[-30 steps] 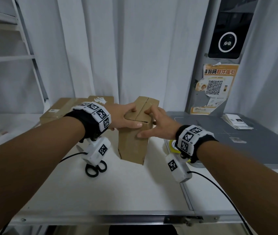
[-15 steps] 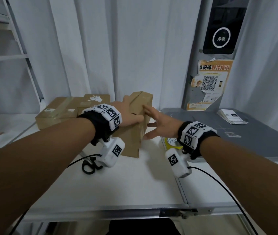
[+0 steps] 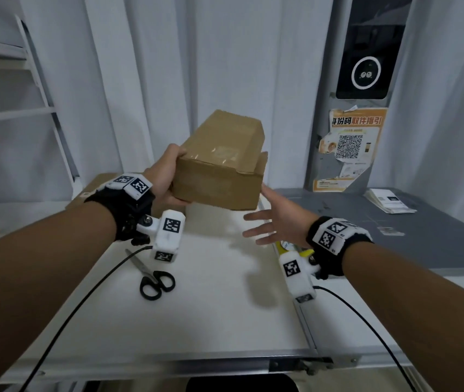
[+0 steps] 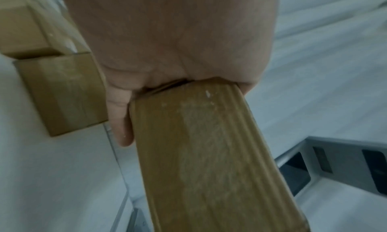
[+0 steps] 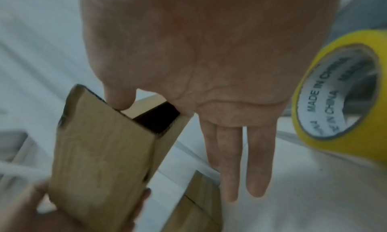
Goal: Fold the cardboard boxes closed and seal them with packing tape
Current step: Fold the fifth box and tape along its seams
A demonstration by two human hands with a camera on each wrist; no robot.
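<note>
While the white table point(image 3: 196, 321) fills the lower centre of the head view, the cardboard box point(image 3: 219, 168) is held in the air above it at frame centre, tipped with one long face upward; a glossy strip on that face suggests tape, and the right end shows a loose flap and a dark opening in the right wrist view. Its being carried at one end by a single hand suggests it is light, and the walls look stiff but likely to dent at the corners, so a hold across two opposite faces near an end seems safest. At centre left, the left hand point(image 3: 165, 176) grips the box's left end, thumb above and fingers beneath. At centre right, the right hand point(image 3: 278, 222) is released, fingers straight and spread just below the box's right end, holding nothing. More boxes point(image 4: 60, 93) lie on the table at the left of the left wrist view. Below the right wrist sits the yellow tape roll point(image 5: 343, 93). Black-handled scissors point(image 3: 154, 278) lie at lower centre, apart from the box.
</note>
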